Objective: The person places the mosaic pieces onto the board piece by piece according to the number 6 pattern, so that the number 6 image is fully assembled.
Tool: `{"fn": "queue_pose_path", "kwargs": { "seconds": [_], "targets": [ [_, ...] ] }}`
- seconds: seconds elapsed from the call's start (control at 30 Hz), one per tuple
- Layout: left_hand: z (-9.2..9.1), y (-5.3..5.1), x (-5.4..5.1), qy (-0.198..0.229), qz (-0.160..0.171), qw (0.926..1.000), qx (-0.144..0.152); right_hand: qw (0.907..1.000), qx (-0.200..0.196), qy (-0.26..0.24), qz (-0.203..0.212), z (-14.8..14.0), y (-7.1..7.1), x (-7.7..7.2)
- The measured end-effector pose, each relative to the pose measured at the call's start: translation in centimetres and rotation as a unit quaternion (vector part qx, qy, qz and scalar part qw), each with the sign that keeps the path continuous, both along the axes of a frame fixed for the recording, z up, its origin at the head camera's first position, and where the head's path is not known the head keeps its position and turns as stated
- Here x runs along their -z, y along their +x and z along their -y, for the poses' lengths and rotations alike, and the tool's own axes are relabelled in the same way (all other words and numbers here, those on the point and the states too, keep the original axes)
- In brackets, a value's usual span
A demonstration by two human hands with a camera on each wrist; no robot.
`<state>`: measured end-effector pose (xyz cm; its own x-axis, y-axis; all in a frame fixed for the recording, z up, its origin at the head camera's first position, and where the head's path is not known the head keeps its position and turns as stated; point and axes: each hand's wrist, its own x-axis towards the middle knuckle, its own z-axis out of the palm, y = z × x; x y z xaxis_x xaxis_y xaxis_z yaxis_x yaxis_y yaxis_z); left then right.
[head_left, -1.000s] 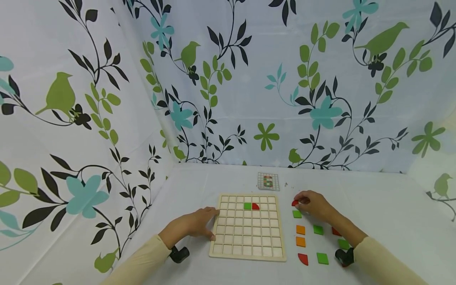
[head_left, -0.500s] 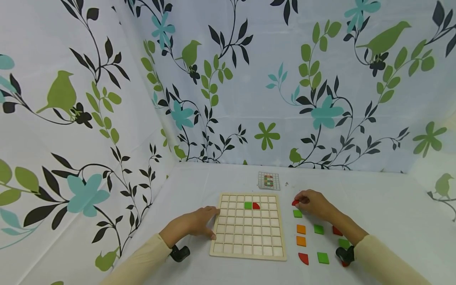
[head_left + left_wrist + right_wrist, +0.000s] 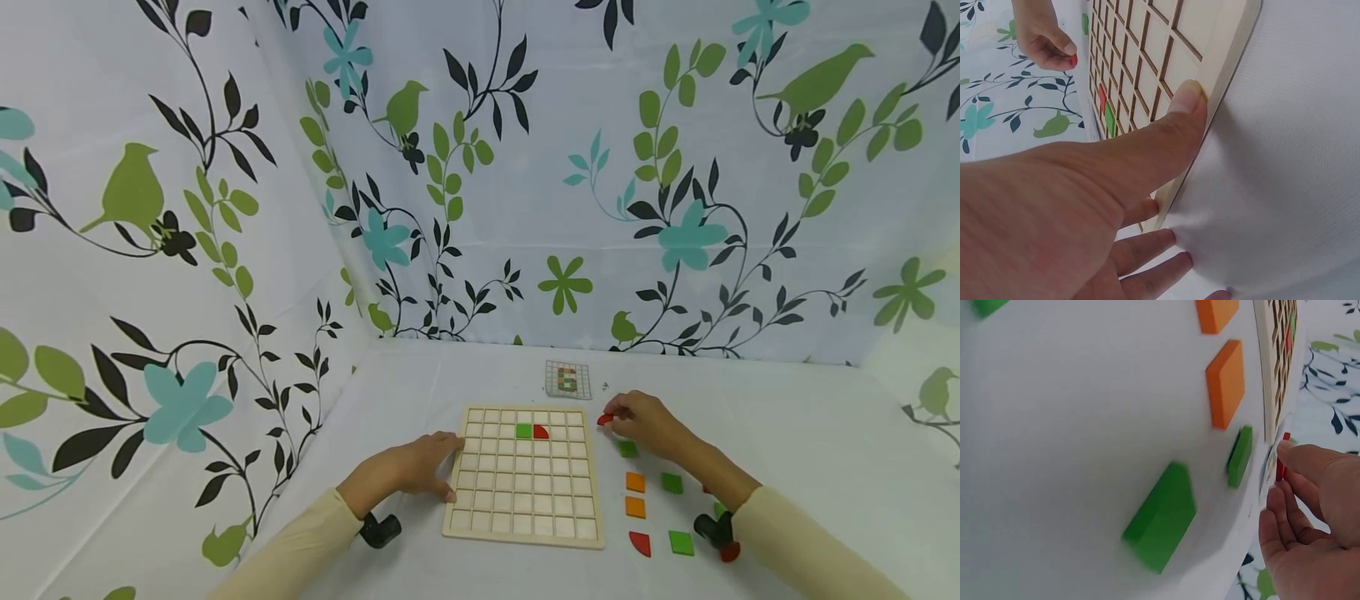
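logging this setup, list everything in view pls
grid board: 1, pale wood, centre
tabletop: 1, white, underneath
floral backdrop: count unclear, mostly white, behind
pattern card: 1, multicoloured, beyond board
seated square: 1, green, in board
seated quarter-circle: 1, red, beside it
loose squares: 2, orange, right of board
other squares: 4+, green, right of board
loose pieces: 3+, red, right of board
held piece: 1, red, beside board
wrist cameras: 2, black, wrists
sleeves: 2, cream, forearms
left hand: 1, bare, board's left edge
right hand: 1, bare, pinching held piece

The left hand [image 3: 420,465] touched the board [image 3: 522,482] at nine o'clock; just off two, the right hand [image 3: 640,418] pinched a red piece [image 3: 603,420].
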<state>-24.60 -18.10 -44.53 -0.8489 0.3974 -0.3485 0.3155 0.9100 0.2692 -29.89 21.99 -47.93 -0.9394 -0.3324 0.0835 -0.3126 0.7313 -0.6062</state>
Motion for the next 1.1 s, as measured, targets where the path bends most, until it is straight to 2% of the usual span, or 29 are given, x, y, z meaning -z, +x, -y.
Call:
{"fn": "queue_pose_path", "kwargs": {
  "seconds": [0.1, 0.27, 0.7, 1.1],
  "targets": [
    [0.0, -0.1, 0.0, -0.003, -0.003, 1.0000, 0.002, 1.0000, -0.002, 0.007, 0.001, 1.3, -0.3, -0.2],
    [0.0, -0.1, 0.0, -0.002, -0.004, 1.0000, 0.002, 0.9994, -0.020, 0.020, -0.022, 3.8, -0.8, -0.3],
    [-0.2, 0.0, -0.3, -0.010, 0.003, 0.9999, -0.002, 0.9977, -0.062, 0.005, -0.025, 9.9, -0.6, -1.0],
    [0.0, 0.0, -0.2, -0.002, -0.001, 1.0000, -0.009, 0.9940, -0.086, 0.057, -0.035, 13.8, -0.9, -1.2]
  ]
}}
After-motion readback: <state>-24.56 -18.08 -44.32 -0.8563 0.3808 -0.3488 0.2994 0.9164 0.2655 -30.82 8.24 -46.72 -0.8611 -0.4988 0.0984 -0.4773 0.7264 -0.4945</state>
